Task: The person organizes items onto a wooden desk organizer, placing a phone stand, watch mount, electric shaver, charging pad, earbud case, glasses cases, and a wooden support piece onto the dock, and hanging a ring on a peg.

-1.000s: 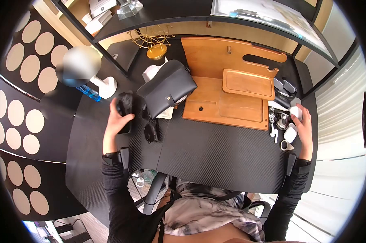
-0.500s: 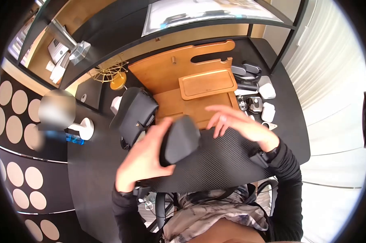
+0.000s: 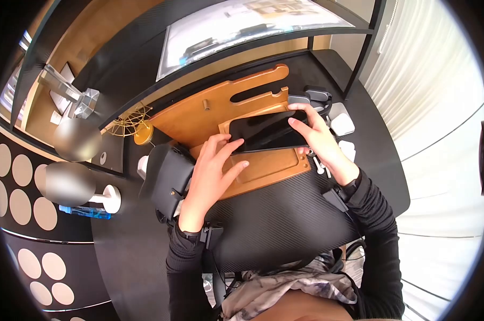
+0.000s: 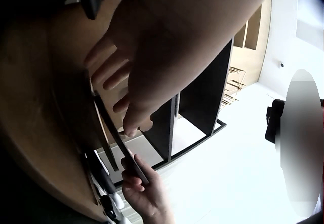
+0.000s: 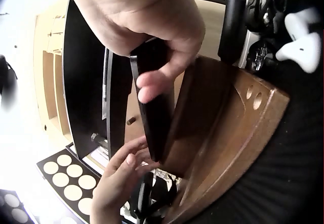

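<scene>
Over a black tabletop (image 3: 284,214) under a shelf, both hands hold a black phone (image 3: 268,132) above the wooden organizer (image 3: 199,115): left hand (image 3: 212,171) fingers pinch its near end, right hand (image 3: 319,140) fingers grasp the far end; earbud cases (image 3: 342,124) crowd the right edge.

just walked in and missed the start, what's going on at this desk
A person is holding a black phone in both hands, over the wooden organiser stand on the black desk. The left hand pinches its near-left end and the right hand grips its right end. A dark pouch lies left of the stand, and small white earbud cases sit to its right.
</scene>
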### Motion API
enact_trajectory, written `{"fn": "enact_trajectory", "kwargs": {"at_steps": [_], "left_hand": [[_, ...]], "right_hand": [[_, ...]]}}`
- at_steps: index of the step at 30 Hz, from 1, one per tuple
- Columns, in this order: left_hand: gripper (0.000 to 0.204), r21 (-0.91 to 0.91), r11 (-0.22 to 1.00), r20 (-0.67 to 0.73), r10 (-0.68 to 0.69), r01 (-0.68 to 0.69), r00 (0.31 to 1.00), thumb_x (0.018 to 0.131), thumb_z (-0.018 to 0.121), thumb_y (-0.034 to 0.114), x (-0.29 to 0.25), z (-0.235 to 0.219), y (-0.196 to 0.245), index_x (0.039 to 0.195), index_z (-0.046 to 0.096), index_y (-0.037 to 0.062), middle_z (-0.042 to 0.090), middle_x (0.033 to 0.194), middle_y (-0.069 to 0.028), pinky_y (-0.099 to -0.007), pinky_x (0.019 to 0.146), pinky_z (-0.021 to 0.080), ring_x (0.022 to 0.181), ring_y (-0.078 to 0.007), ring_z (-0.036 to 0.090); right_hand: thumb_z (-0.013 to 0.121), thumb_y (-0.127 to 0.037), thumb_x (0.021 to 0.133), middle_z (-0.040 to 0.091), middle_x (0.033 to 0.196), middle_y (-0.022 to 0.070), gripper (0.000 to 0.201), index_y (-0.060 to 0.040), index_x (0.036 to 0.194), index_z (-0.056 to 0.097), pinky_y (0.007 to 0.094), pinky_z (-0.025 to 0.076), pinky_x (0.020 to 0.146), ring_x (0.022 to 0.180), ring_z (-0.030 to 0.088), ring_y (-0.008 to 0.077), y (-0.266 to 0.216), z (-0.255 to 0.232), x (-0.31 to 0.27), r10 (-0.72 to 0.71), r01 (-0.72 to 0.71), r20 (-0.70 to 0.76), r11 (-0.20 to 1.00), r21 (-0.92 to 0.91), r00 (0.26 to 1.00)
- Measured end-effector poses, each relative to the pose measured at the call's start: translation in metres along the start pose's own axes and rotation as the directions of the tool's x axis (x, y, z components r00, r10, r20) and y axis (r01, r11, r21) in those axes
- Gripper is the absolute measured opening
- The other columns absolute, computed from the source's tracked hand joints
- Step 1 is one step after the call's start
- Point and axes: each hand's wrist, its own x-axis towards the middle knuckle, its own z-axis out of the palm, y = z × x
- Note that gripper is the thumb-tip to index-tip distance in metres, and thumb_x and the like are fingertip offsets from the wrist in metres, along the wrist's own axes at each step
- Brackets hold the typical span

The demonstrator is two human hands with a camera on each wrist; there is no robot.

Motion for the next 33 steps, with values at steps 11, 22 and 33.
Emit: {"fn": "enact_trajectory", "kwargs": {"at_steps": [11, 22, 33], "left_hand": [[0.032, 0.136, 0.991, -0.165, 0.007, 0.015, 0.986, 0.081, 0.075, 0.017, 0.001, 0.013, -0.008, 0.108, 0.065, 0.0049, 0.055, 0.115, -0.0116, -0.0401, 0.089, 0.047, 0.105, -0.0317, 0.056], [0.036, 0.089, 0.986, -0.181, -0.125, 0.143, 0.975, 0.085, 0.073, 0.021, -0.001, 0.018, -0.009, 0.114, 0.06, 0.0047, 0.057, 0.115, -0.0139, -0.0399, 0.087, 0.049, 0.104, -0.0356, 0.059], [0.041, -0.122, 0.972, -0.123, -0.214, 0.2, 0.969, 0.09, 0.068, 0.015, -0.003, 0.023, -0.017, 0.126, 0.053, 0.0033, 0.054, 0.106, -0.0121, -0.0305, 0.073, 0.05, 0.08, -0.0206, 0.059]], "right_hand": [[0.071, -0.008, 0.083, 0.044, 0.144, 0.019, 0.075, -0.0043, 0.148, 0.034, 0.0298, 0.046, 0.091, 0.106, 0.055, 0.0197, 0.014, -0.022, 0.005, -0.275, 0.326, 0.178, 0.839, -0.436, 0.945], [0.074, -0.013, 0.083, 0.06, 0.095, 0.009, 0.053, -0.0031, 0.131, 0.055, 0.0244, 0.046, 0.057, 0.059, 0.056, 0.0102, 0.041, -0.02, 0.002, -0.373, 0.328, -0.024, 0.844, -0.423, 0.928], [0.066, -0.01, 0.079, 0.061, 0.113, 0.0141, 0.041, -0.0008, 0.118, 0.061, 0.0426, 0.045, 0.096, 0.116, 0.052, 0.0325, 0.044, -0.068, 0.018, -0.565, 0.355, 0.213, 0.153, -0.922, 0.797]]}}
